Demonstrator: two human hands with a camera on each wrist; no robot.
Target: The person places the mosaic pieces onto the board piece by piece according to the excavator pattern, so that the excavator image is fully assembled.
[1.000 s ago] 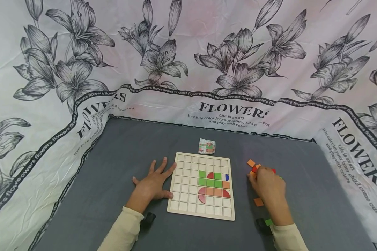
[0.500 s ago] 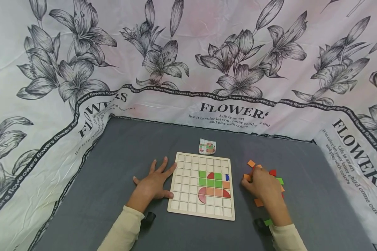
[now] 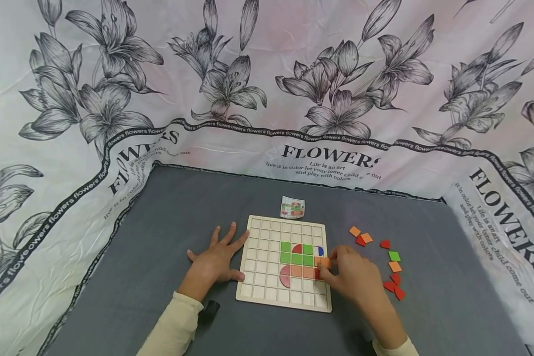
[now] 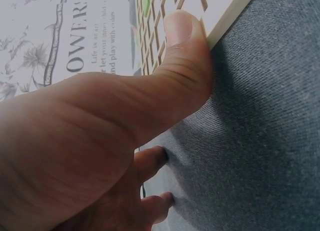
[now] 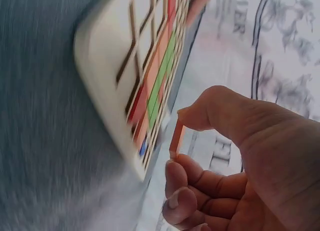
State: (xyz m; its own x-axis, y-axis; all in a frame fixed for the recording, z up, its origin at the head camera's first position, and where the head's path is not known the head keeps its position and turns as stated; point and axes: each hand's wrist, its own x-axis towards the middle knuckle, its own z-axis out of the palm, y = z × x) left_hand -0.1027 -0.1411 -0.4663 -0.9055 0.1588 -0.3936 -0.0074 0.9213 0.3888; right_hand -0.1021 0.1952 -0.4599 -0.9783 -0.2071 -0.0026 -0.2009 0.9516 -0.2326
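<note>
We find the orange tile (image 5: 176,137) right of centre in the head view, at the right rim of the wooden grid board (image 3: 265,271). The right hand (image 3: 355,275) pinches it by opposite edges between thumb and fingers. The left hand (image 3: 213,267) lies with fingers spread, its thumb on the board's left rim. We judge the tile light, stiff and sturdy, its faces possibly slippery; we recommend an edge hold.

The head view, farthest off, looks forward and down from six o'clock; both wrist views, close in, share the board (image 3: 272,294): twelve o'clock in the left, eleven in the right.
</note>
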